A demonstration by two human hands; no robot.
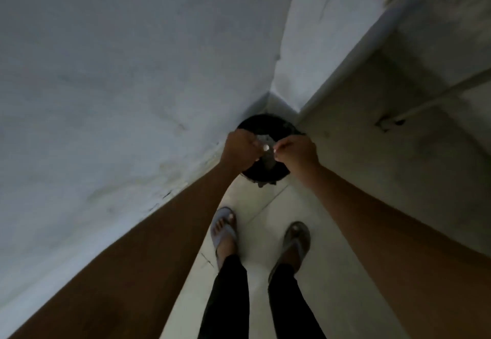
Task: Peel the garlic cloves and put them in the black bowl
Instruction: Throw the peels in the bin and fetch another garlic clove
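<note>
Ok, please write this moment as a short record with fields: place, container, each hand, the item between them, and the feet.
place: floor corner where two pale walls meet
container: round black bin on the floor, below the hands
left hand: fingers curled, grip on a small pale piece, likely garlic
right hand: fingertips pinched beside that piece
feet: in sandals on pale tiles

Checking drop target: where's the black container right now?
Head view, centre: the black container sits on the floor in the corner where the two walls meet, directly under the left hand and right hand, ahead of the person's sandalled feet.
</note>
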